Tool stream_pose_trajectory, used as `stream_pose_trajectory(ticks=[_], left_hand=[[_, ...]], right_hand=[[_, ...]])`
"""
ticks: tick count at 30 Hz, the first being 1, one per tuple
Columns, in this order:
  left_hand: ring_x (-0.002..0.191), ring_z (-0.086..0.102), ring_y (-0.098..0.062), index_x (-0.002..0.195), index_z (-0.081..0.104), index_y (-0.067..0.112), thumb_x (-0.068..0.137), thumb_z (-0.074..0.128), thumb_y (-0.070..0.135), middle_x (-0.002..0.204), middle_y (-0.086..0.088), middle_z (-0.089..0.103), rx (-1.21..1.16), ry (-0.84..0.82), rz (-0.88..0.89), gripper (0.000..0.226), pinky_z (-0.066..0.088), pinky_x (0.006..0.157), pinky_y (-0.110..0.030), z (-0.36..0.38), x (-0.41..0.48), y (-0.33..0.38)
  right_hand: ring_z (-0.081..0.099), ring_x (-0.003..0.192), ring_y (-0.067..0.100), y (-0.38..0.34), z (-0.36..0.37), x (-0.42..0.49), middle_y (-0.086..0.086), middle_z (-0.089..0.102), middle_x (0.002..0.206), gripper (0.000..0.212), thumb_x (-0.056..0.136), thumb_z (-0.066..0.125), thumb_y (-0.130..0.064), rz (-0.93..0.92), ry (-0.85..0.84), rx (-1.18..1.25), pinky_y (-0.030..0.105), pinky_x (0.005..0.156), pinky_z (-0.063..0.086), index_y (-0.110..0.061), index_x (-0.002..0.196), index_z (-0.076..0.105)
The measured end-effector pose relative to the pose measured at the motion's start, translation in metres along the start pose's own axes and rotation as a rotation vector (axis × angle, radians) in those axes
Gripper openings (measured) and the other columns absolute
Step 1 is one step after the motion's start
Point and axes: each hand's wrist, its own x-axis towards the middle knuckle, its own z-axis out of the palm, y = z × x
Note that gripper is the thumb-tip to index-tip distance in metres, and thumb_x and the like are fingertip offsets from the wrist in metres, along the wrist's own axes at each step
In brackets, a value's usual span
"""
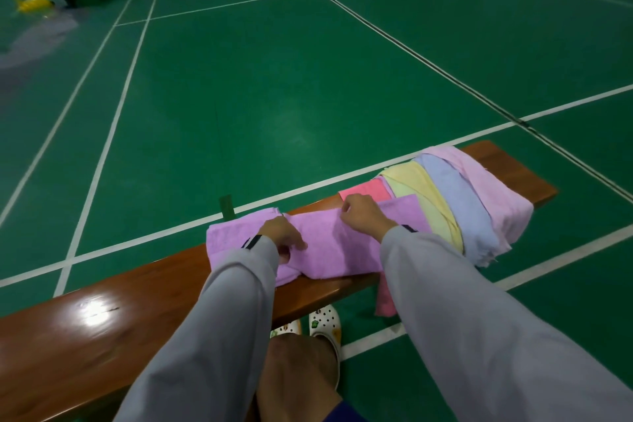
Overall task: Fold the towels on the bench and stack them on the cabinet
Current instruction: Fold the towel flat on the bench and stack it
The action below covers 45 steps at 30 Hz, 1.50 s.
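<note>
A bare knee (298,373) and grey sleeves (479,319) come nearest, with white clogs (325,322) under the wooden surface (85,329). The purple towel (329,250) lies across the surface. The left grip (282,233) curls on its middle and the right grip (363,216) pinches its far edge. Touching it on the right, a towel heap (455,202) of pink, yellow and blue drapes over the surface.

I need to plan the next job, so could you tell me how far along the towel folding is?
Nothing looks finished: no folded stack or cabinet is in view. In hand: the left hand and right hand grip the purple towel, part-folded on the bench. Left: the heap of coloured towels draped beside it, then stacking.
</note>
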Motion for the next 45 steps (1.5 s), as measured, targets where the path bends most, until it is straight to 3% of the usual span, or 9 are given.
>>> stream_pose_trajectory(ticks=[3,8,13,18,24,33,37,40,45], left_hand=[[0.062,0.061,-0.020,0.138,0.046,-0.002,0.087,0.077,0.004,0.081,-0.013,0.067,-0.007,-0.015,0.035,0.060,0.050,0.047,-0.023,0.007,0.009,-0.007],[0.063,0.048,-0.016,0.086,0.052,0.012,0.093,0.069,0.011,0.072,-0.005,0.050,-0.346,-0.147,-0.049,0.019,0.052,0.067,-0.030,0.009,0.000,0.008],[0.081,0.065,-0.025,0.109,0.063,0.005,0.063,0.070,0.017,0.095,-0.018,0.069,-0.535,-0.198,0.002,0.049,0.058,0.073,-0.031,0.015,-0.004,0.034],[0.077,0.066,-0.028,0.101,0.062,-0.008,0.088,0.058,-0.004,0.083,-0.018,0.065,-0.447,-0.060,0.274,0.014,0.055,0.057,-0.032,0.028,-0.021,0.067],[0.089,0.071,-0.033,0.116,0.063,-0.009,0.081,0.064,-0.004,0.101,-0.025,0.072,-0.546,0.010,0.388,0.035,0.063,0.082,-0.043,0.077,-0.028,0.109],[0.071,0.068,-0.015,0.104,0.072,-0.007,0.091,0.061,-0.006,0.084,-0.012,0.075,-0.429,-0.135,0.376,0.017,0.061,0.074,-0.027,0.153,-0.035,0.133],[0.109,0.065,-0.025,0.112,0.076,0.014,0.091,0.063,0.011,0.117,-0.006,0.073,-0.332,0.238,0.305,0.024,0.053,0.096,-0.036,0.154,-0.028,0.108],[0.118,0.057,-0.035,0.123,0.063,0.010,0.093,0.065,0.024,0.130,-0.013,0.061,-0.247,0.433,0.096,0.033,0.050,0.100,-0.043,0.140,-0.019,0.084],[0.079,0.066,-0.028,0.111,0.061,0.002,0.095,0.073,0.024,0.098,-0.013,0.070,-0.740,-0.061,-0.105,0.030,0.056,0.061,-0.034,0.128,-0.010,0.071]], right_hand=[[0.071,0.091,0.031,-0.018,0.016,-0.001,0.015,0.069,0.102,0.013,0.098,0.059,-0.008,0.002,-0.042,0.083,0.044,0.086,0.060,-0.001,0.104,0.068],[0.068,0.081,0.033,-0.035,0.031,-0.001,0.019,0.067,0.090,0.025,0.100,0.061,-0.019,0.000,-0.071,0.164,0.048,0.079,0.060,0.001,0.086,0.065],[0.065,0.069,0.028,-0.042,0.018,-0.008,0.020,0.068,0.088,0.042,0.105,0.050,-0.042,0.108,-0.114,0.466,0.039,0.059,0.061,-0.008,0.086,0.064],[0.072,0.093,0.030,-0.030,-0.009,-0.007,0.013,0.074,0.105,0.061,0.092,0.054,-0.070,0.215,-0.209,0.729,0.039,0.070,0.063,-0.016,0.114,0.071],[0.075,0.093,0.036,0.006,-0.040,-0.007,0.021,0.076,0.102,0.041,0.089,0.075,-0.039,0.314,-0.063,0.881,0.049,0.081,0.063,-0.003,0.108,0.071],[0.065,0.106,0.037,0.079,-0.072,-0.037,0.021,0.068,0.117,0.027,0.090,0.063,-0.016,0.394,0.095,0.273,0.033,0.074,0.047,-0.001,0.112,0.064],[0.060,0.115,0.039,0.095,-0.063,-0.043,0.021,0.062,0.128,0.035,0.091,0.062,-0.016,0.362,0.178,0.065,0.034,0.085,0.049,-0.002,0.123,0.060],[0.049,0.130,0.041,0.093,-0.051,-0.043,0.021,0.048,0.143,0.068,0.090,0.068,-0.045,0.443,0.219,0.017,0.043,0.104,0.045,-0.004,0.139,0.044],[0.057,0.124,0.037,0.089,-0.044,-0.046,0.014,0.057,0.136,0.074,0.080,0.076,-0.048,0.493,0.205,-0.034,0.040,0.099,0.049,-0.006,0.134,0.049]])
